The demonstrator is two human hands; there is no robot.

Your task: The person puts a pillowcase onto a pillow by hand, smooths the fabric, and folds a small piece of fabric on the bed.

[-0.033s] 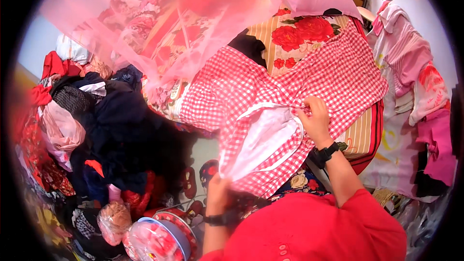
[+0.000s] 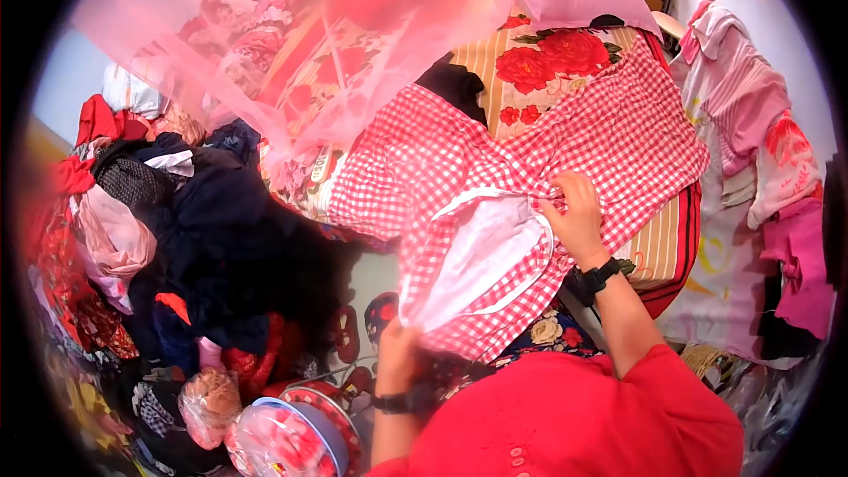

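A red-and-white checked garment lies spread over a bed, its two long parts fanning apart toward the far side. White piping edges its near opening, and a pale lining shows inside. My left hand, slightly blurred, is closed on the garment's near left corner and draws the edge taut. Farther up on the right, my right hand pinches the cloth beside the piped opening, fingers bent. A dark band sits on each wrist. Under the garment, the bed cover has red roses and stripes.
Sheer pink netting hangs over the far left of the bed. Dark and coloured clothes are heaped at left. Near them stand a blue tub with a wrapped bundle and shoes on the floor. Pink clothes hang at right.
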